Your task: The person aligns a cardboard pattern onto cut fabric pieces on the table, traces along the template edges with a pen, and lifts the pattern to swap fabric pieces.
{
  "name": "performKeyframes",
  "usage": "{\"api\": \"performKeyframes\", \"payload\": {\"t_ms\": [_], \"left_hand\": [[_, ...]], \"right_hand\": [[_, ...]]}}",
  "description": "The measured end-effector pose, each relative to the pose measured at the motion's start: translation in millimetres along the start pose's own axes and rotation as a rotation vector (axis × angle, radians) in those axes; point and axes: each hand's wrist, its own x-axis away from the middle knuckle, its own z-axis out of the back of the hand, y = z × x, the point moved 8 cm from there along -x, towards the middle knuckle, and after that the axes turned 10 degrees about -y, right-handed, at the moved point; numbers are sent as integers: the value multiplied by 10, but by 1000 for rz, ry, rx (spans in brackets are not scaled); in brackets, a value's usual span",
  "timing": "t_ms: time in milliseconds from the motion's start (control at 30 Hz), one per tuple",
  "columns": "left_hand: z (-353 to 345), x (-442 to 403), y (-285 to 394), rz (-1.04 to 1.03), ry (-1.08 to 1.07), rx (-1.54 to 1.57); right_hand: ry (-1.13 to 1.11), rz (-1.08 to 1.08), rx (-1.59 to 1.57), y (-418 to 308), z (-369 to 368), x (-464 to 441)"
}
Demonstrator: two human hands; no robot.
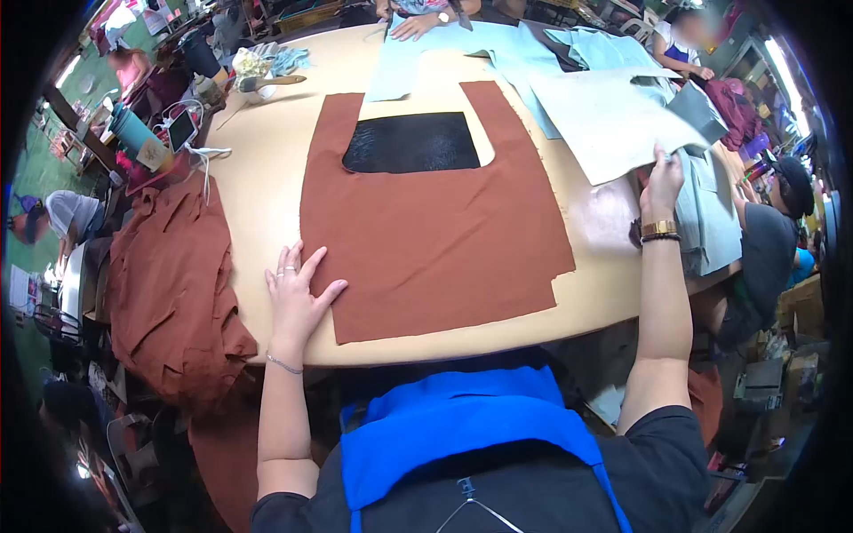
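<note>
A brown bag-shaped fabric piece (435, 240) with two straps lies flat on the pale table (258, 178). Between its straps a black rectangle (413, 142) shows. My left hand (298, 293) rests with fingers spread at the fabric's lower left edge, holding nothing. On the right, my right hand (662, 182) is closed on the lower corner of a pale patterned sheet (613, 124), which is partly raised over light blue fabric. The fingertips of that hand are partly blurred.
Rumpled brown fabric (173, 284) hangs over the left edge. A brush (271, 82) and a phone (182, 131) are at the upper left. Light blue pieces (711, 213) lie at right. Across the table is another person's hand (416, 27); more people sit around.
</note>
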Motion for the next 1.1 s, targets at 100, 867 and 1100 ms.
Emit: {"api": "performKeyframes", "payload": {"t_ms": [100, 867, 1100], "left_hand": [[91, -9, 115, -9, 22, -48], [-24, -283, -146, 80, 87, 1554], [-69, -268, -300, 118, -51, 929]], "right_hand": [[-34, 102, -117, -893, -404, 164], [-691, -439, -207, -235, -963, 1093], [-705, -342, 322, 622, -776, 1580]]}}
